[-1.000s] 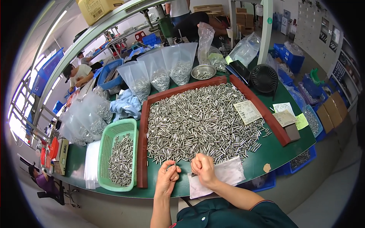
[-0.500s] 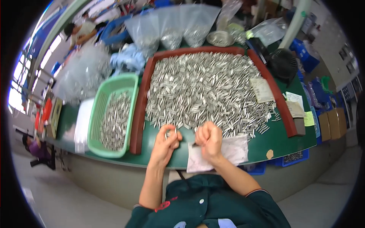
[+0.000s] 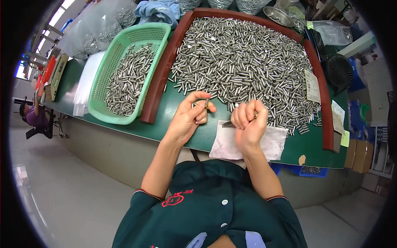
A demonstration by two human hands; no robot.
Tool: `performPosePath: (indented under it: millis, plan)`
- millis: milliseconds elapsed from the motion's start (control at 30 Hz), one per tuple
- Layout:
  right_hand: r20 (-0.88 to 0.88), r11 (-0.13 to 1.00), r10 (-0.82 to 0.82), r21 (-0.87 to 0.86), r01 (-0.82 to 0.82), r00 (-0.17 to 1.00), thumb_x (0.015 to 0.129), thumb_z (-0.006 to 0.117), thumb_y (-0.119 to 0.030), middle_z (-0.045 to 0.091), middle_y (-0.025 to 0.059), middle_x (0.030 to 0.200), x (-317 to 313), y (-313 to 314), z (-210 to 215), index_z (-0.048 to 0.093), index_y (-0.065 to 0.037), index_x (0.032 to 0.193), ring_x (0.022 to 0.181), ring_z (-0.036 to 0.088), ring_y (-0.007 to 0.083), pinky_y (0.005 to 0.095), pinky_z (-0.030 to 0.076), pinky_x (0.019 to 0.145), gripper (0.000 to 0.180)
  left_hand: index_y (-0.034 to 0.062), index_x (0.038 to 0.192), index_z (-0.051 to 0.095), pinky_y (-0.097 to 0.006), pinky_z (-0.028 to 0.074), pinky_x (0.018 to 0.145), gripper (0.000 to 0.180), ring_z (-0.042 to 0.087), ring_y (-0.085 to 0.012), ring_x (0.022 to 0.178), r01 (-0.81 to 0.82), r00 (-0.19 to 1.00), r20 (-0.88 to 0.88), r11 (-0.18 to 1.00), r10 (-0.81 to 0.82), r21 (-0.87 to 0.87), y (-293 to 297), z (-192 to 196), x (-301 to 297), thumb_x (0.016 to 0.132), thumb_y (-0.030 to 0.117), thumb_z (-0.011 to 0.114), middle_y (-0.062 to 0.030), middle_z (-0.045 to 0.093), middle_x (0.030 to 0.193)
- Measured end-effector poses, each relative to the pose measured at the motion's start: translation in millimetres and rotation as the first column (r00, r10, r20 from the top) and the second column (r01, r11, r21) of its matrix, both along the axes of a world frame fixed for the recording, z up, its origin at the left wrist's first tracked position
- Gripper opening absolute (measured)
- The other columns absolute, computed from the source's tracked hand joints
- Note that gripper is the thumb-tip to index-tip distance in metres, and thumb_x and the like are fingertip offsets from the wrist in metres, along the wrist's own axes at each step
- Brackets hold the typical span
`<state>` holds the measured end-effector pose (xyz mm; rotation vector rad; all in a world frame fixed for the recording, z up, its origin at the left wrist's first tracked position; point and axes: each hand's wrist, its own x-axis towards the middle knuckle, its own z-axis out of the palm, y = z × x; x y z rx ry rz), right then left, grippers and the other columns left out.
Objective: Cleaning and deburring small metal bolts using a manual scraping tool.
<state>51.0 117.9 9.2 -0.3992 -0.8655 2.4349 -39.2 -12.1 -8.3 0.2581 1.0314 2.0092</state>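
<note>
My left hand (image 3: 188, 118) is closed, with a small metal pin (image 3: 206, 103) pinched upright between thumb and forefinger. To its right, my right hand (image 3: 251, 124) is curled into a fist, and the end of a thin grey metal tool (image 3: 227, 124) sticks out on its left side; the rest is hidden by the fingers. Both hands hover apart over the front of the green table (image 3: 182, 131). Just beyond them spreads a large heap of short silvery metal pins (image 3: 244, 66). Below my right hand lies a stained white cloth (image 3: 225, 144).
Dark red rails (image 3: 156, 97) border the heap at left, back and right. Left of them stands a green plastic basket (image 3: 94, 97) partly filled with pins. A black fan (image 3: 339, 72), a metal bowl (image 3: 271, 11) and filled plastic bags (image 3: 93, 33) surround the work area. Another person (image 3: 33, 113) sits far left.
The view has tilted down, so the table and heap appear higher. My left hand has turned a little, and the pin in it now shows clearly. My right hand stays closed.
</note>
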Motion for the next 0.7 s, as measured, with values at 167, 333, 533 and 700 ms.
performPosePath:
  millis: [167, 333, 533, 700]
  plan:
    - [-0.005, 1.0, -0.008, 0.006, 0.008, 1.0, 0.087, 0.029, -0.021, 0.026, -0.0002, 0.042, 0.3, 1.3, 1.0, 0.027, -0.01, 0.054, 0.037, 0.018, 0.0079, 0.0234, 0.017, 0.037, 0.034, 0.0026, 0.103, 0.047, -0.018, 0.028, 0.048, 0.018, 0.03, -0.004, 0.05, 0.005, 1.0, 0.016, 1.0, -0.005, -0.006, 1.4, 2.4, 0.2, 0.086, 0.008, 0.047, -0.0122, 0.054, 0.08]
    - [-0.002, 1.0, -0.01, 0.015, 0.01, 1.0, 0.086, 0.029, -0.02, 0.026, 0.0001, 0.042, -0.1, 1.6, 0.8, 0.027, -0.01, 0.054, 0.037, 0.018, 0.0079, 0.0233, 0.017, 0.037, 0.034, 0.0025, 0.098, 0.047, -0.018, 0.027, 0.047, 0.015, 0.031, -0.0054, 0.05, -0.033, 0.998, 0.049, 0.999, 0.034, -0.014, 1.4, 4.2, -0.5, 0.088, 0.011, 0.042, -0.0121, 0.053, 0.079]
    - [-0.027, 1.0, 0.002, 0.01, -0.001, 1.0, 0.087, 0.029, -0.021, 0.026, 0.0001, 0.042, -0.2, 1.4, -1.7, 0.027, -0.01, 0.054, 0.037, 0.019, 0.008, 0.0234, 0.017, 0.037, 0.034, 0.0052, 0.081, 0.047, -0.019, 0.026, 0.044, 0.026, 0.032, -0.0071, 0.049, -0.055, 0.99, 0.132, 0.998, 0.049, 0.038, -10.9, 5.0, -8.2, 0.09, 0.029, 0.04, -0.0092, 0.05, 0.069]
    - [-0.038, 1.0, 0.007, 0.03, -0.006, 0.999, 0.087, 0.029, -0.021, 0.026, 0.0002, 0.042, -3.2, 4.2, -2.5, 0.028, -0.009, 0.055, 0.038, 0.019, 0.008, 0.0234, 0.018, 0.037, 0.034, 0.0046, 0.067, 0.049, -0.018, 0.026, 0.043, 0.031, 0.031, -0.0045, 0.048, -0.148, 0.982, -0.145, 0.968, 0.12, -0.204, 1.2, 8.4, -14.3, 0.088, 0.027, 0.047, -0.0044, 0.049, 0.061]
